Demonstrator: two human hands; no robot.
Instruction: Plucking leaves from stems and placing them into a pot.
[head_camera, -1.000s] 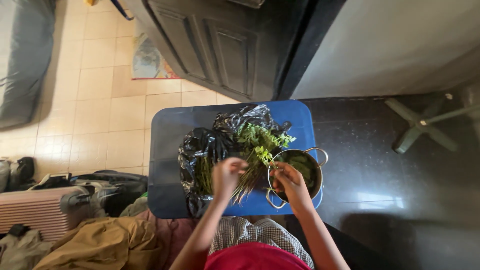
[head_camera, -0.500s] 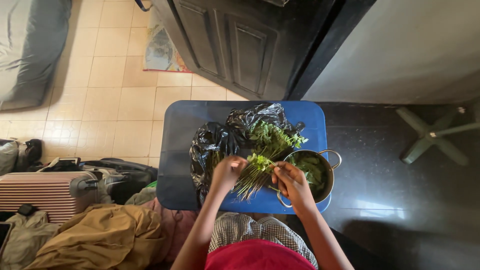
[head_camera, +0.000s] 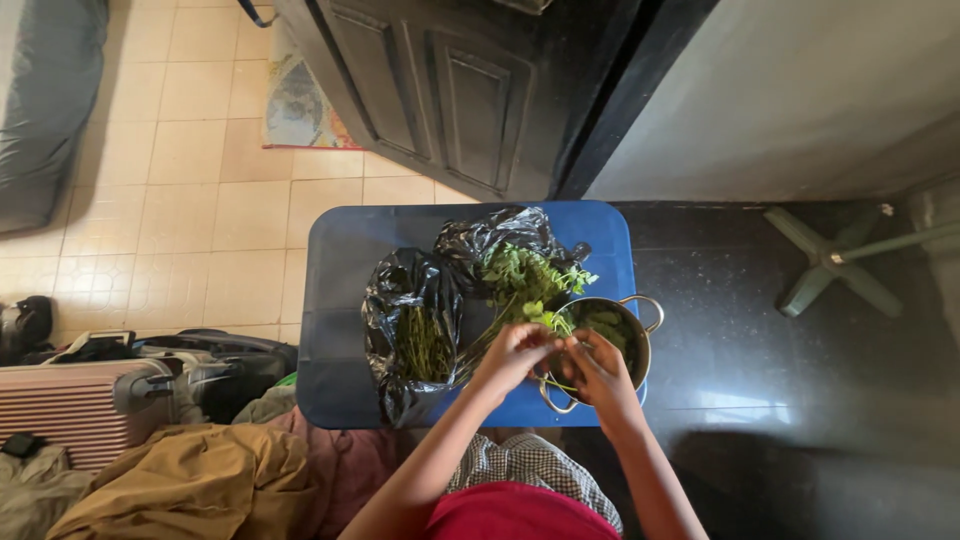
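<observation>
Tiled floor (head_camera: 200, 200) on the left, dark polished floor on the right; a low blue bench (head_camera: 340, 300) straddles the join, set in front of a dark panelled door (head_camera: 440, 90). Person seated at the near edge, looking straight down. On the bench: a crumpled black plastic bag (head_camera: 405, 290) spread open as a liner, so loose bits stay off the blue top; bare stalks (head_camera: 425, 345) lie in its left fold, apart from the leafy lot. A bunch of leafy green sprigs (head_camera: 525, 275) rests across the bag's right half, leaf ends pointing far, stems fanning towards the person, which keeps the stem ends within easy reach. A steel two-handled pot (head_camera: 625, 325) sits at the bench's right near corner, just beside the bunch, with green leaves in it. Left hand (head_camera: 515, 350) is closed around the stem ends of the bunch, near the pot rim. Right hand (head_camera: 592, 365) hangs over the pot's near edge, fingers pinched narrow on a thin sprig; both hands nearly touch, so anything dropped falls into the pot. Left background: a ribbed pink suitcase (head_camera: 70, 400), dark bags, a tan garment heap (head_camera: 190, 490). Far right: a green star-shaped stand base (head_camera: 830, 265).
</observation>
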